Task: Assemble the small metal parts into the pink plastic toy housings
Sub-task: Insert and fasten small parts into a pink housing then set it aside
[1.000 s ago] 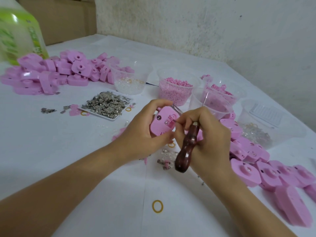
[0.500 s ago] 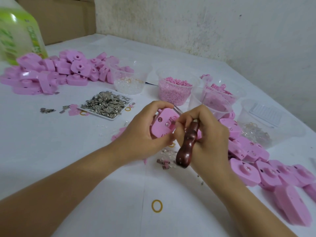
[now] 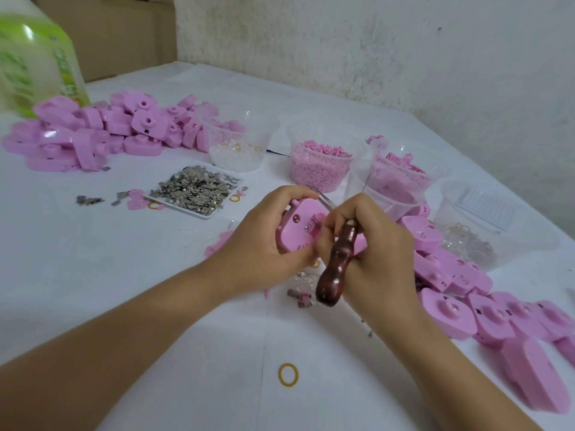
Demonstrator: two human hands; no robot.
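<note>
Pink housing, seemingly light and stiff, is clamped edgewise by the left hand while the right hand grips a wooden-handled tool.

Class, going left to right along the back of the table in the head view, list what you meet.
Green-labelled plastic bottle, heap of pink plastic housings, clear cup of transparent bits, clear cup of pink pellets.

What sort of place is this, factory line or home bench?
Probably a small, informal piecework bench, not a formal line: heaps of pink housings, a pile of loose metal parts and clear tubs of components sit on a cloth-covered table against a rough wall.
</note>
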